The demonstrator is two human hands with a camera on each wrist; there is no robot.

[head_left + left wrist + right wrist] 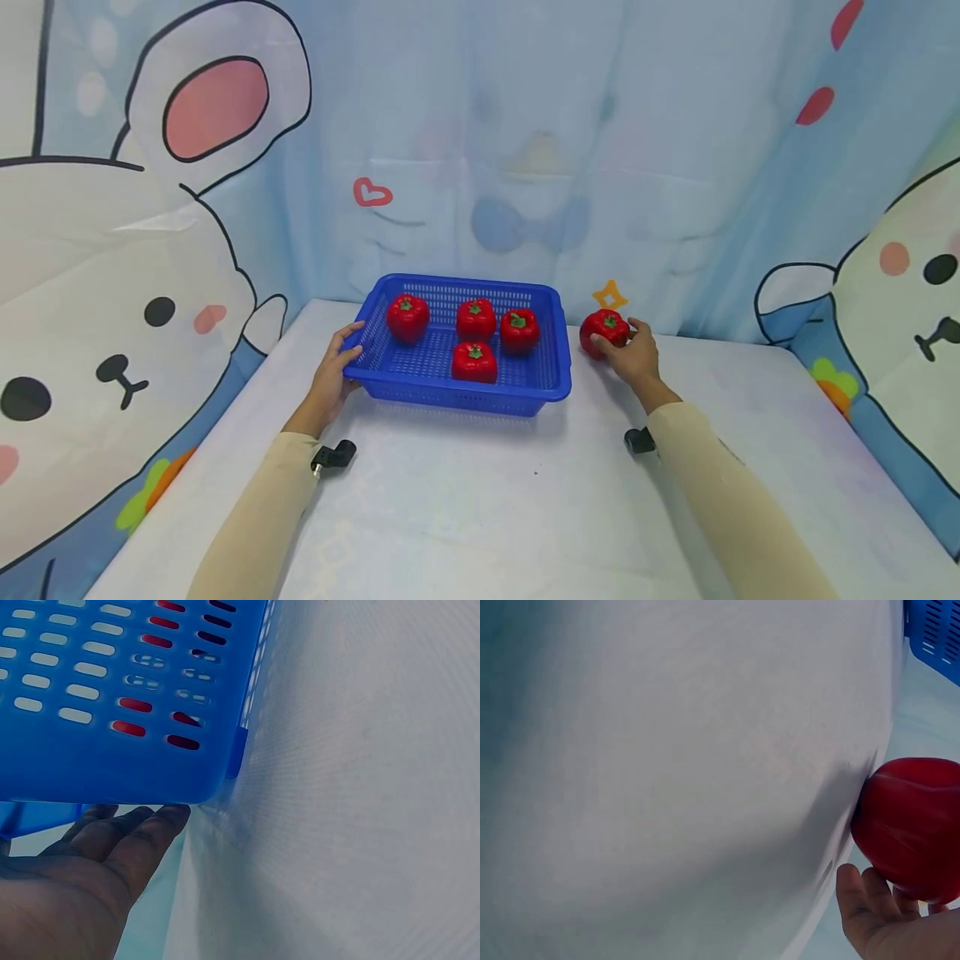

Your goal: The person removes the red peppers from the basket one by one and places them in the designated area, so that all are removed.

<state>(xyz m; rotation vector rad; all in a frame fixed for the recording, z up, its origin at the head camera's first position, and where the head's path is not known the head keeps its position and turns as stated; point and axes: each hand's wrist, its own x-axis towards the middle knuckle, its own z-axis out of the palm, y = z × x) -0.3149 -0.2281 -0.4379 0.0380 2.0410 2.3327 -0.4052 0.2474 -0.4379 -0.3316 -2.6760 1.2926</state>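
Observation:
A blue plastic basket (435, 396) with slotted walls sits on the white table, and several red bell peppers (475, 362) lie inside it. At the basket's left end, my left hand (330, 383) holds the rim. The left wrist view shows its fingers (154, 844) against the end wall, with the thumb out of sight. To the right of the basket, my right hand (636, 358) grips another red bell pepper (604, 328) from its right side, thumb in front and fingers behind. In the right wrist view this pepper (911, 825) is close to the table surface.
The white table (480, 500) reaches back to a light blue curtain (465, 167) printed with cartoon bears. Small black devices (335, 455) are strapped at both wrists. The basket's right end stands a short gap from the pepper in my right hand.

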